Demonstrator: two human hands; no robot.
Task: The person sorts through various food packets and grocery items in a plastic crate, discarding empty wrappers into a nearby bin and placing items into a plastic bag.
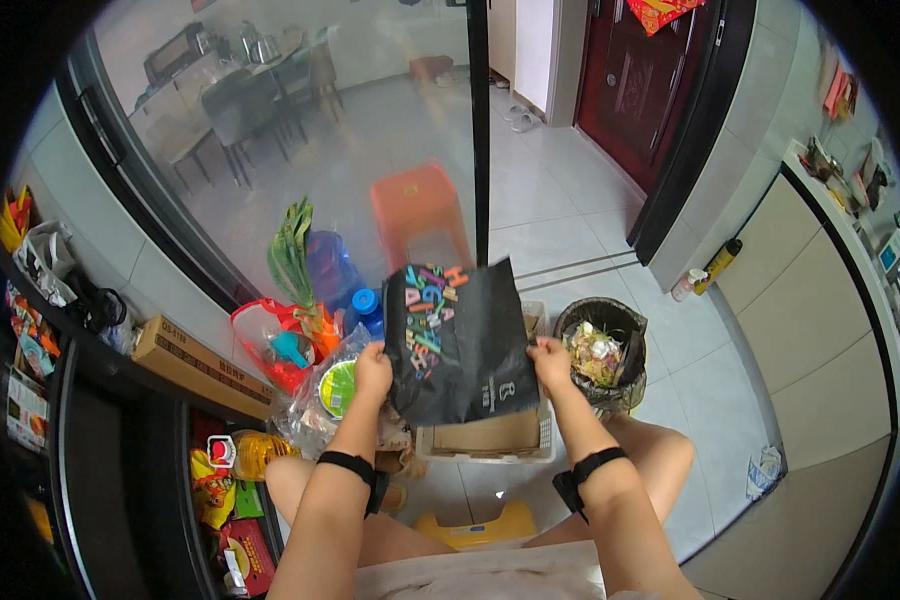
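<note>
A black plastic bag (pixel 461 345) printed with colourful letters is stretched out flat between my two hands. My left hand (pixel 373 373) grips its left edge, and my right hand (pixel 552 363) pinches the right edge. Below the bag stands a white plastic basket (pixel 487 456) with flattened cardboard (pixel 487 435) inside, partly hidden by the bag. Just right of my right hand, a bin lined with a dark bag (pixel 634 391) holds vegetable scraps (pixel 596 352). Left of my left hand lies clear plastic wrapping (pixel 300 416) around a tub with a green label (pixel 337 388).
A red shopping bag (pixel 251 330) with leeks (pixel 292 259) and blue water jugs (pixel 367 304) stand by the glass door. Behind is an orange stool (pixel 420 195). At left are a long cardboard box (pixel 202 367) and an oil bottle (pixel 259 454). A yellow stool (pixel 480 529) is beneath me.
</note>
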